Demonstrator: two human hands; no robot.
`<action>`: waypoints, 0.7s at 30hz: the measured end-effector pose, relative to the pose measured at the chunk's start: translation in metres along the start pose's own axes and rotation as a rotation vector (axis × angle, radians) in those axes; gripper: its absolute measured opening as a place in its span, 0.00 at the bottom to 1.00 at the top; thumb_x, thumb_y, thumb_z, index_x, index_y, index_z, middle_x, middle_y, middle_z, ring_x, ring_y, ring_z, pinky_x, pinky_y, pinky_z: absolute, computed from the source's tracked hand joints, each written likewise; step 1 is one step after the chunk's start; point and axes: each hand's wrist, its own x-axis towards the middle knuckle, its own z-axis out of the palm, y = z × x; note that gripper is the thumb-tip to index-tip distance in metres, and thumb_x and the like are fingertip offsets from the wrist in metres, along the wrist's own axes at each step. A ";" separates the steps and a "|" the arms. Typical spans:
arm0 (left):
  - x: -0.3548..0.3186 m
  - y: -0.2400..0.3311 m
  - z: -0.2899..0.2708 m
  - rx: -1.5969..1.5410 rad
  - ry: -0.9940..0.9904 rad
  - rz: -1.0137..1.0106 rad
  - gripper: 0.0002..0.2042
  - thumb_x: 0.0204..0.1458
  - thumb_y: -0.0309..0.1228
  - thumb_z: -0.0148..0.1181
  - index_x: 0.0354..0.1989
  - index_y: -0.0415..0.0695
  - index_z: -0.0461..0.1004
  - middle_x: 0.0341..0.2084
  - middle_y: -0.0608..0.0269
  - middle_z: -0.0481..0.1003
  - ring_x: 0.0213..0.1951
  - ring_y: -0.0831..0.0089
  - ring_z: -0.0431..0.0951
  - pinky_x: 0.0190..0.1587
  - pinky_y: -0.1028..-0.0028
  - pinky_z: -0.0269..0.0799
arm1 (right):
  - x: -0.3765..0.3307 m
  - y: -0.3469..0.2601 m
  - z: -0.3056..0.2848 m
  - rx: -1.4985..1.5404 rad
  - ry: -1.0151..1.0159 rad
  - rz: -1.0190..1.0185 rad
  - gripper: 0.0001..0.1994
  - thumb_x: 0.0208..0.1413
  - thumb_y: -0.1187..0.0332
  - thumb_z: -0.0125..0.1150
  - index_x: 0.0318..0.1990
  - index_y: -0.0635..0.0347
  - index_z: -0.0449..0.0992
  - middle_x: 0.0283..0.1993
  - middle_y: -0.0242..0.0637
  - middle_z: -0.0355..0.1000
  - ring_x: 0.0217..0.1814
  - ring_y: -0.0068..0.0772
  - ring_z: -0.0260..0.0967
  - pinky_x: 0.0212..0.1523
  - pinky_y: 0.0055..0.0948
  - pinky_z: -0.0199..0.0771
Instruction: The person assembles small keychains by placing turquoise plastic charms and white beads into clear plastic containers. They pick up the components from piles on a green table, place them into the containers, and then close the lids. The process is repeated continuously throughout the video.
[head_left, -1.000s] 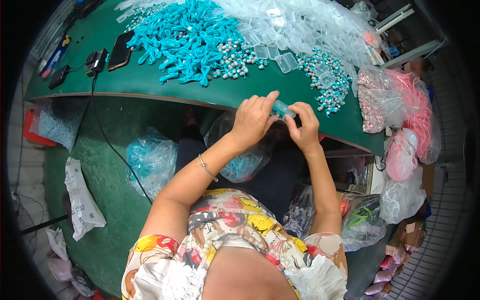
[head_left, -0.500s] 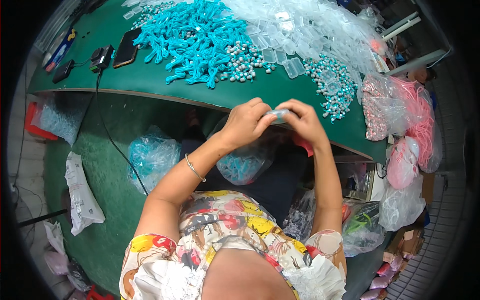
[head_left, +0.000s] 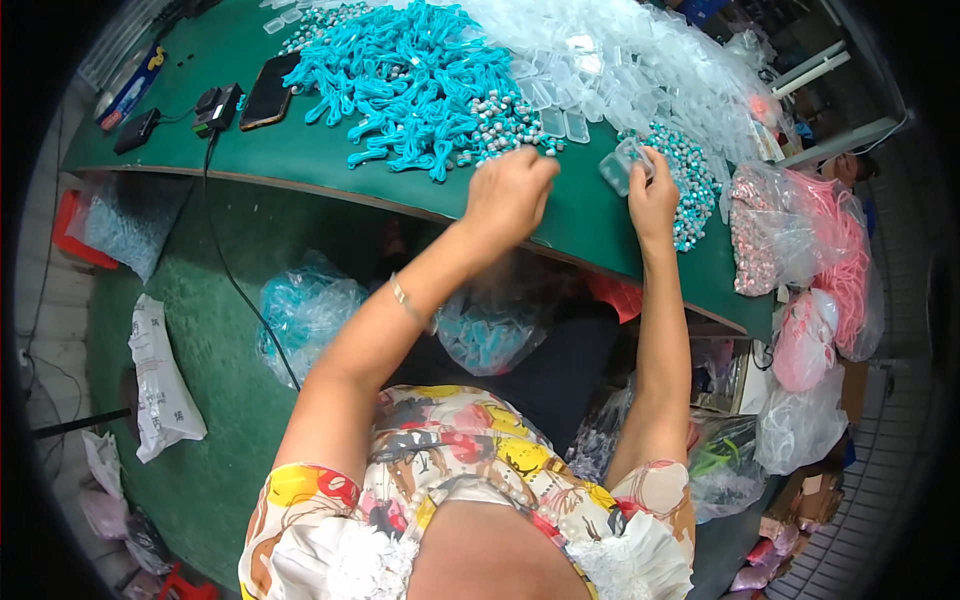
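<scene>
My right hand (head_left: pixel 652 200) grips a small clear plastic box (head_left: pixel 622 168) between thumb and fingers, over the green table. Close by lies a heap of small teal-and-grey plugs (head_left: pixel 690 165). My left hand (head_left: pixel 512 195) has its fingers curled at the near side of another cluster of grey-and-white plugs (head_left: pixel 500 122); whether anything is pinched in it is hidden. Beyond that hand spreads a large pile of bundled teal cords (head_left: pixel 410 85). Clear plastic boxes (head_left: pixel 640 60) are heaped at the back right, with a couple of loose ones near the plugs.
A phone (head_left: pixel 268 92) and a black device (head_left: pixel 217 108) with a cable lie at the table's left. Bags of pink-grey plugs (head_left: pixel 750 230) and pink cords (head_left: pixel 845 260) hang at the right edge. Bags with teal contents (head_left: pixel 310 310) stand below the table.
My hands were together at the table edge around a clear case with teal inside. Now they are apart: the right holds a clear box farther forward, the left has moved forward to the plugs.
</scene>
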 end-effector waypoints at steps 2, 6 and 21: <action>0.023 -0.017 0.020 0.160 -0.058 0.007 0.04 0.44 0.26 0.60 0.30 0.45 0.76 0.26 0.56 0.74 0.32 0.57 0.78 0.32 0.59 0.73 | -0.012 -0.004 0.000 0.334 -0.114 0.186 0.13 0.59 0.74 0.52 0.51 0.61 0.72 0.28 0.37 0.76 0.24 0.24 0.71 0.27 0.28 0.72; 0.041 -0.032 0.050 0.362 -0.282 0.001 0.06 0.47 0.27 0.58 0.32 0.45 0.78 0.28 0.55 0.76 0.36 0.57 0.80 0.36 0.59 0.74 | -0.031 -0.016 0.006 0.224 -0.345 0.271 0.12 0.58 0.70 0.56 0.48 0.61 0.73 0.24 0.36 0.73 0.24 0.27 0.71 0.26 0.30 0.70; 0.011 -0.004 0.014 -0.459 -0.250 -0.406 0.08 0.52 0.27 0.63 0.38 0.38 0.78 0.30 0.60 0.81 0.27 0.75 0.77 0.34 0.73 0.74 | 0.025 0.037 0.021 -0.672 -0.092 -0.126 0.06 0.52 0.68 0.63 0.38 0.49 0.81 0.37 0.35 0.76 0.42 0.41 0.74 0.46 0.49 0.65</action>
